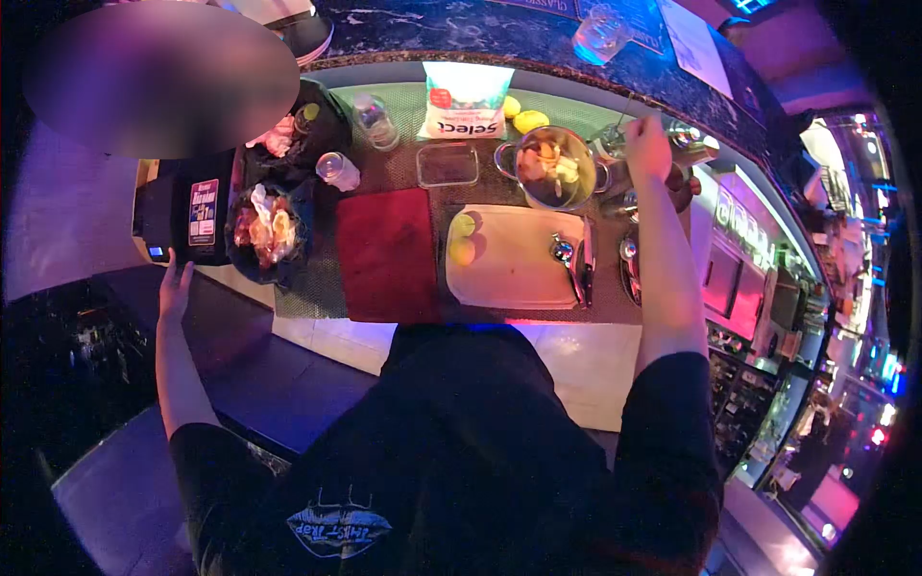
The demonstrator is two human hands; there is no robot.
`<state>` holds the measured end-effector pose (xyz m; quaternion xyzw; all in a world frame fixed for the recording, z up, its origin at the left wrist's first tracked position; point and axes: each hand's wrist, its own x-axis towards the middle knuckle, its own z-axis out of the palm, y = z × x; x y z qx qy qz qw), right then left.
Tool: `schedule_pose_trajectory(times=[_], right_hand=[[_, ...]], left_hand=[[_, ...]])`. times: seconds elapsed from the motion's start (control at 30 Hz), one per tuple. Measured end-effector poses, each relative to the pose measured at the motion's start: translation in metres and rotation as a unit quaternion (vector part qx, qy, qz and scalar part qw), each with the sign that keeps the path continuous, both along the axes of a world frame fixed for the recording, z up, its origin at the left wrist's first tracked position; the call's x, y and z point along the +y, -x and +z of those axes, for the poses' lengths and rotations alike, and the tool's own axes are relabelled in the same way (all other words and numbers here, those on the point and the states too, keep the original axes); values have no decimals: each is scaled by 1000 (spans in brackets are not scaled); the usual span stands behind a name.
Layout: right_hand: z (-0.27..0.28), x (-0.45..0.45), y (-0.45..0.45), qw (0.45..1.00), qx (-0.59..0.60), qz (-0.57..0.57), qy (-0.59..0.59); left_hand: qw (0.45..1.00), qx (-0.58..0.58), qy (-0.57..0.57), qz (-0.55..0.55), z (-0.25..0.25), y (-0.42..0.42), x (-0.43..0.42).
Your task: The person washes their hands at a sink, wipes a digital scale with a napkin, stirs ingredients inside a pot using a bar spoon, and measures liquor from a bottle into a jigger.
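Note:
My left hand [175, 285] is at the far left with its fingers apart, by the near corner of a black box [171, 213] with a printed label. Over on the right, my right hand [648, 146] is raised and closed, above several metal and glass bar items. A thin rod shows beside its fingers; whether it is held I cannot make out. Left of that hand stands a steel pot [554, 199] full of pale and orange cut pieces. Below the pot lies a cutting board [514, 283] with yellow-green citrus [463, 252], a metal squeezer [562, 250] and a knife [588, 274].
A red cloth [386, 254] covers the mat beside the board. Behind are a glass dish [448, 165], a white Select bag [466, 101], lemons [529, 121] and glasses [375, 123]. A black-lined bin [267, 230] holds scraps. A raised dark counter [432, 38] borders the back.

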<state>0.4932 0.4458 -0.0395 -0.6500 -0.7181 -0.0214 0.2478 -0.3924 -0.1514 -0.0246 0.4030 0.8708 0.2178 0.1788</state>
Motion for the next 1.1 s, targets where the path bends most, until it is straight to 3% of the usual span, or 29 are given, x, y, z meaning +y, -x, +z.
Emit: schedule_pose_trajectory(times=[0.17, 0.27, 0.33, 0.37, 0.43, 0.5, 0.53, 0.6, 0.7, 0.77, 0.87, 0.93, 1.1], right_hand=[[58, -44, -26, 993, 53, 12, -101], [107, -81, -44, 960, 160, 68, -221], [141, -120, -28, 937, 270, 115, -190], [139, -128, -24, 937, 270, 114, -189], [124, -138, -22, 988, 122, 85, -29], [78, -138, -25, 977, 145, 156, 16], [48, -141, -13, 954, 252, 149, 59], [3, -143, -4, 945, 246, 182, 116], [-43, -141, 16, 986, 53, 103, 120], [-75, -131, 19, 985, 121, 118, 45], [-80, -135, 42, 974, 170, 117, 95], [-84, -142, 52, 946, 231, 220, 56], [-59, -160, 43, 943, 178, 267, 88]], left_hand=[[1000, -12, -4, -5, 0, 8, 0], [999, -1, 36, 2, 7, 0, 4], [999, -1, 44, 10, 10, -7, 3], [999, 0, 46, 17, 12, -9, 5], [998, 3, 48, 29, 12, -12, 11], [999, -1, 37, 22, 6, -8, 9], [1000, -3, 26, 16, 1, -3, 5], [1000, -6, 7, 2, -5, 7, -3], [1000, 19, 17, 4, -13, 16, -7], [999, 42, 24, 9, -17, 19, -6], [999, 33, 23, 32, -11, 9, -2], [998, 26, 22, 57, -3, 0, 4], [984, -62, 75, 146, 30, -34, 21]])
